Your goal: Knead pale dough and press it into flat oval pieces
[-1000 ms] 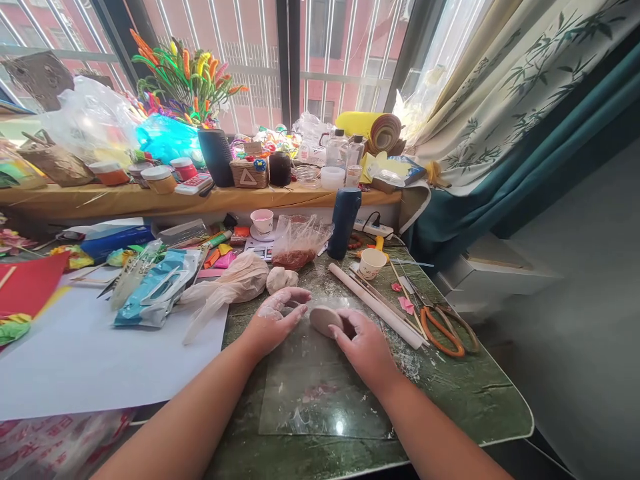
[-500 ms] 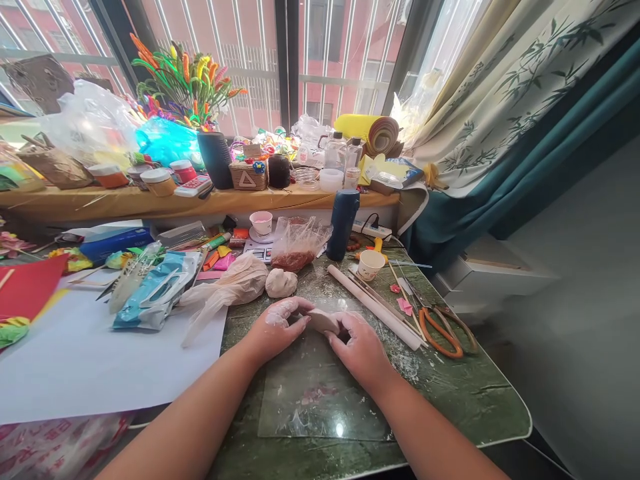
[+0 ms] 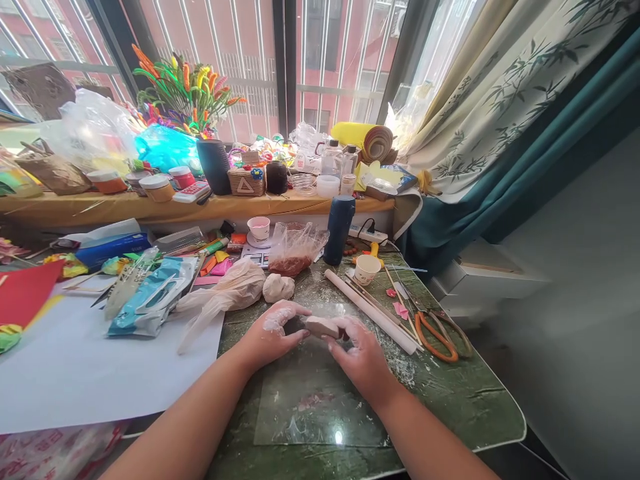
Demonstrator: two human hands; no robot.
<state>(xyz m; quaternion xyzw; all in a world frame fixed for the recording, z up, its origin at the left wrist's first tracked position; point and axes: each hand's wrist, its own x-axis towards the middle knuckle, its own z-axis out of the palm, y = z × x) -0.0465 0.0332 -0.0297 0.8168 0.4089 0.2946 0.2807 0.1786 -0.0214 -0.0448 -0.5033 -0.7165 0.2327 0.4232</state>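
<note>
A flat, pale pink-brown disc of clay [image 3: 321,325] is held between both hands just above a clear plastic sheet [image 3: 320,400] on the green marble table [image 3: 465,400]. My left hand [image 3: 273,331], dusted white, grips its left edge. My right hand [image 3: 361,357] grips its right edge with curled fingers. A second lump of white clay [image 3: 278,287] lies a little behind the hands. A long pale rolling pin [image 3: 370,310] lies at an angle to the right of my right hand.
Orange-handled scissors [image 3: 436,333], sticks and a paper cup [image 3: 367,269] lie to the right. A dark blue bottle [image 3: 339,229], a plastic bag of reddish material [image 3: 295,247] and a crumpled bag [image 3: 225,293] stand behind. White paper [image 3: 90,367] and a blue packet [image 3: 150,297] fill the left.
The clay disc, held tilted up mainly by my right hand a second ago, now lies flatter between both hands. My left hand has closed onto its left edge.
</note>
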